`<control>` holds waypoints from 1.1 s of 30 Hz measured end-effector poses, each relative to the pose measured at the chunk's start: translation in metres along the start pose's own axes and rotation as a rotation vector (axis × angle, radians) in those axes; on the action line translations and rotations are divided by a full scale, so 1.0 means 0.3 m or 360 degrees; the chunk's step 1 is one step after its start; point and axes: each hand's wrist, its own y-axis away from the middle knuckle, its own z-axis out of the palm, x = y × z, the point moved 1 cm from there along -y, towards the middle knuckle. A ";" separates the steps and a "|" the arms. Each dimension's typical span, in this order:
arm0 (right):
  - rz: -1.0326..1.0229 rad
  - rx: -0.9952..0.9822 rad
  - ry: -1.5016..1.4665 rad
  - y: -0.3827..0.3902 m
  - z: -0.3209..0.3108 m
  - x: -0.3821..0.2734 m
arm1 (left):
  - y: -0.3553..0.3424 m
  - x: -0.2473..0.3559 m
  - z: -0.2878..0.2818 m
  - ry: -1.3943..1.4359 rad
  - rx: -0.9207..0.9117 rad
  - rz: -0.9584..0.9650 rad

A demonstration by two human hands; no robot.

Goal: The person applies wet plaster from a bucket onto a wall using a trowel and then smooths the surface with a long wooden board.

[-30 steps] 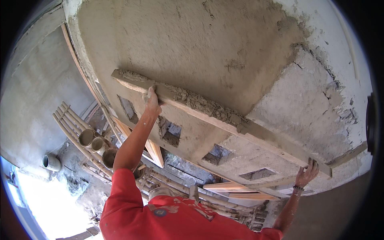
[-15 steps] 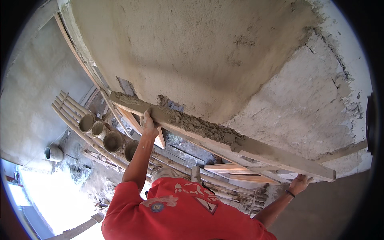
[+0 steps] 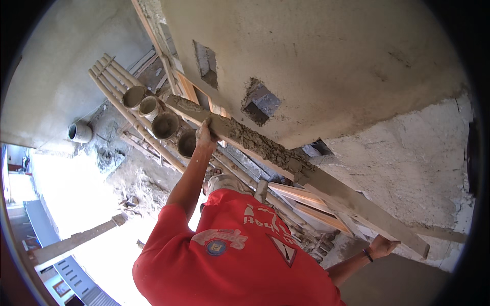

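A long straight-edged screed board (image 3: pixel 357 204) slants across the view, from upper left to lower right. Wet grey mortar (image 3: pixel 260 145) lies heaped along the left and middle of its upper face. My left hand (image 3: pixel 205 134) is wrapped round the lower edge near the left end. Close to the right end, my right hand (image 3: pixel 383 248) grips the same edge from below, its fingertips partly hidden. Beyond the board rises a wall (image 3: pixel 332 61) with smoothed damp plaster above and a rough pale patch (image 3: pixel 408 158) at right. Whether the board touches the wall I cannot tell.
Bamboo poles (image 3: pixel 133 125) form a scaffold below at left, with several mortar buckets (image 3: pixel 165 125) on it. Another bucket (image 3: pixel 80 132) lies lower down. Square holes (image 3: pixel 261 103) open in the wall. Wooden window frames (image 3: pixel 311 201) sit beneath the board.
The board and both hands have come down relative to the wall, uncovering the square holes. The view has shifted too, showing more floor at lower left. Mortar still lies on the board.
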 end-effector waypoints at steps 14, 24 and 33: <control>-0.0014 -0.1329 -0.0208 0.437 0.921 0.113 | -0.226 -0.077 -0.512 0.0548 0.0492 -0.0295; 0.0536 -0.2070 -0.0304 0.987 1.374 0.649 | -0.392 -0.126 -0.732 0.1453 0.0412 -0.0096; 0.0546 -0.2027 0.0201 1.372 1.465 1.028 | -0.478 -0.096 -0.806 0.1642 0.0566 0.0203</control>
